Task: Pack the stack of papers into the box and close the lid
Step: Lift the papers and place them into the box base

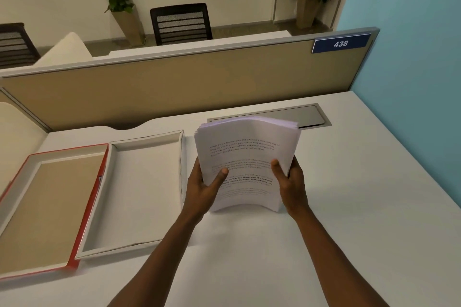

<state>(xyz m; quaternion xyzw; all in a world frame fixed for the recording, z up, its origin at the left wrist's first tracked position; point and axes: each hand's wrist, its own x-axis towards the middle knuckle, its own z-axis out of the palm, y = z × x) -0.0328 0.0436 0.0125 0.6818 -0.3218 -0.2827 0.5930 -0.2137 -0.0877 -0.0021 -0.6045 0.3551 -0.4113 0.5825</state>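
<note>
A thick stack of printed white papers (247, 154) is held upright over the white desk, its lower edge near or on the desktop. My left hand (203, 187) grips its left side and my right hand (290, 182) grips its right side, thumbs on the front page. The stack bows slightly. To the left lies the open white box (113, 239), a shallow tray with nothing inside. Its red-edged lid (86, 217) lies flat further left, inner brown side up, touching the box.
A tan partition (187, 87) with a blue "438" sign runs along the desk's far edge. A metal cable hatch (306, 114) sits behind the papers. A blue wall (411, 82) bounds the right side. Chairs and plants stand beyond the partition.
</note>
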